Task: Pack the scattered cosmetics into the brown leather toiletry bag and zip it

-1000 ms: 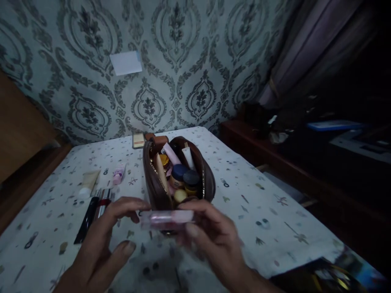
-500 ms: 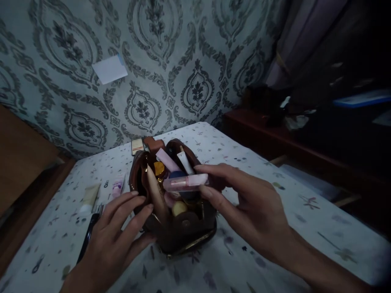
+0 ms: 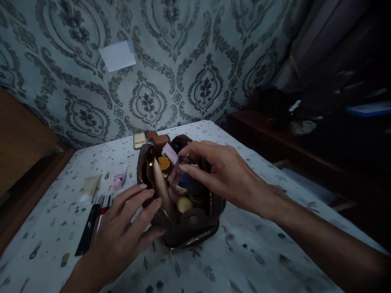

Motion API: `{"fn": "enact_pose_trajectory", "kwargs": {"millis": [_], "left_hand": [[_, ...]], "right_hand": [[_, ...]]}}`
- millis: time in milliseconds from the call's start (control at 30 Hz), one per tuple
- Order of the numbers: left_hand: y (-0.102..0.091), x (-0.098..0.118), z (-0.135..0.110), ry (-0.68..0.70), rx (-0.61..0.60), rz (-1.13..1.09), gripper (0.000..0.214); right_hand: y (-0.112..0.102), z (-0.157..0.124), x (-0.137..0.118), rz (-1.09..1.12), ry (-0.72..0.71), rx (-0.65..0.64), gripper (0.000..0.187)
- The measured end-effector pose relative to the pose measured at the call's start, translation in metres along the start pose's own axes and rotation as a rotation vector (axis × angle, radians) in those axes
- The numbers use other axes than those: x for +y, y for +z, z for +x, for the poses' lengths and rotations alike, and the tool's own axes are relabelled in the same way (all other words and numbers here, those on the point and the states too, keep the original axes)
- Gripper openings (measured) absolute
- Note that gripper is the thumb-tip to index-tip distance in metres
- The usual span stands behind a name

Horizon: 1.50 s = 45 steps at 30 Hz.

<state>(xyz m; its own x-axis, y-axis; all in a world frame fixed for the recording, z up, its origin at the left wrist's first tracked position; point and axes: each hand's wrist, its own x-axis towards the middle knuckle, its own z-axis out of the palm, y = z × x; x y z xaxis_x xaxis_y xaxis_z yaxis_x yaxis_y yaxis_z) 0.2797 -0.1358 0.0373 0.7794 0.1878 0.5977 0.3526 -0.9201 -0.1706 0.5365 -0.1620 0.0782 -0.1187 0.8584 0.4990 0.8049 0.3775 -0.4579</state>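
A brown zip-top cosmetic bag (image 3: 195,226) stands wide open on the patterned sheet. My right hand (image 3: 220,169) reaches over its right side, thumb and fingertips pinching a clear pink lip gloss tube (image 3: 175,175) that tilts down among the contents. Fingers spread, my left hand (image 3: 128,219) rests against the bag's left edge and holds nothing. Inside are a pale pink tube (image 3: 171,154), a gold-orange lid (image 3: 164,163), a long beige item (image 3: 161,183), a round yellowish piece (image 3: 185,205) and a dark blue item partly covered by my right hand.
Left of the bag lie a beige tube (image 3: 91,187), a small pink tube (image 3: 119,178), a black case (image 3: 88,230) and a silver-capped tube (image 3: 105,201) partly behind my left hand. Behind it are a brown leather item (image 3: 159,139) and a small box (image 3: 140,140). A patterned wall rises beyond.
My right hand has moved left and inward over the bag. The lip gloss tube has turned from level above the bag to slanting down inside it. The view has shifted slightly.
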Motion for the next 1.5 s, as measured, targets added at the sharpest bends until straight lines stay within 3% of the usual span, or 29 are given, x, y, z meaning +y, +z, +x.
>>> {"fn": "enact_pose_trajectory", "kwargs": {"millis": [133,400,567,867,1133,1333,1400,1500], "left_hand": [[0.001,0.001,0.000,-0.014,0.023,-0.008,0.023],[0.003,0.000,-0.002,-0.025,0.039,-0.003,0.023],[0.004,0.000,-0.002,-0.028,0.048,-0.011,0.023],[0.004,0.002,-0.002,-0.034,0.051,-0.012,0.023],[0.002,0.003,0.001,-0.029,0.045,0.021,0.024],[0.002,0.003,0.000,0.006,0.034,0.039,0.027],[0.001,0.002,0.000,0.013,0.033,0.028,0.027],[-0.003,-0.003,0.003,0.002,0.023,-0.025,0.028]], "right_hand": [[0.006,0.004,-0.004,-0.009,0.020,-0.042,0.014],[0.023,0.011,-0.013,-0.203,0.020,-0.269,0.013],[0.025,0.015,-0.017,-0.339,0.010,-0.407,0.010],[0.026,0.020,-0.026,-0.406,0.025,-0.526,0.016],[0.024,0.019,-0.024,-0.338,0.032,-0.499,0.011],[0.019,0.017,-0.022,-0.164,0.005,-0.423,0.012],[0.014,0.015,-0.020,-0.106,0.003,-0.348,0.013],[0.004,0.007,-0.011,-0.067,0.038,-0.096,0.019]]}}
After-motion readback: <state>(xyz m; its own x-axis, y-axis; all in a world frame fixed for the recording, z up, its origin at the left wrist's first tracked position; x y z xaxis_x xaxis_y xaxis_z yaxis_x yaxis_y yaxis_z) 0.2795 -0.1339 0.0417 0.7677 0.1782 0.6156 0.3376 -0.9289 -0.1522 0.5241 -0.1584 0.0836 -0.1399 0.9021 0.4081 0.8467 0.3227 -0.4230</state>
